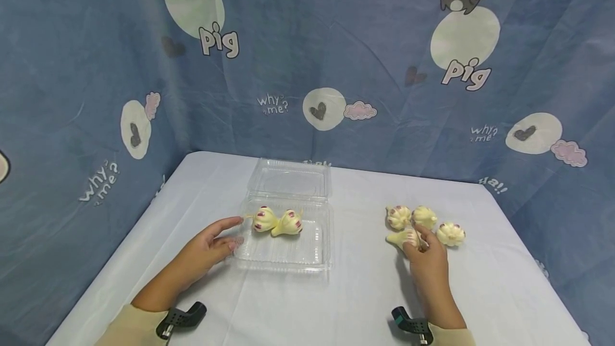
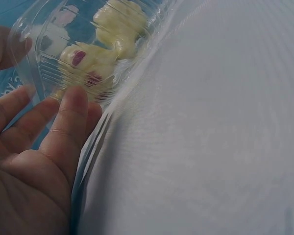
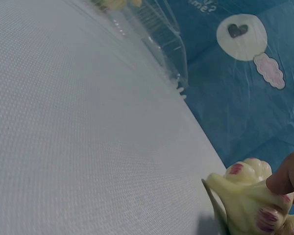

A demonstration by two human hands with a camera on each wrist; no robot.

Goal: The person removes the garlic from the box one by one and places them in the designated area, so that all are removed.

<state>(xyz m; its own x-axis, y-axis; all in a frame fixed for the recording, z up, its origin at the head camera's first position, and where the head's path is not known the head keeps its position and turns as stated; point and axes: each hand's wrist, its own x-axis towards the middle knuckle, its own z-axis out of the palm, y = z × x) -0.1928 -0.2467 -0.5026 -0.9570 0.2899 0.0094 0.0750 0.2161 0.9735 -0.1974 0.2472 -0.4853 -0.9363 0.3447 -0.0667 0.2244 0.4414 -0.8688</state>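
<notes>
My left hand (image 1: 205, 249) is at the left side of a clear plastic clamshell box (image 1: 307, 260), its fairly straight fingers touching the wall. Two garlic bulbs, cream with purple patches, lie in the box's base: a left bulb (image 1: 264, 219) and a right bulb (image 1: 290, 223). Over on the right, my right hand (image 1: 431, 263) pinches another garlic bulb (image 3: 250, 205) between thumb and fingers, its pale stem pointing left. Just beyond that hand are three more bulbs: a left one (image 1: 399, 217), a middle one (image 1: 425, 217) and a right one (image 1: 450, 234).
The box's lid (image 1: 290, 179) lies folded back towards the far edge of the white-covered table (image 1: 360, 292). A blue printed cloth (image 1: 307, 47) hangs behind the table and along its sides.
</notes>
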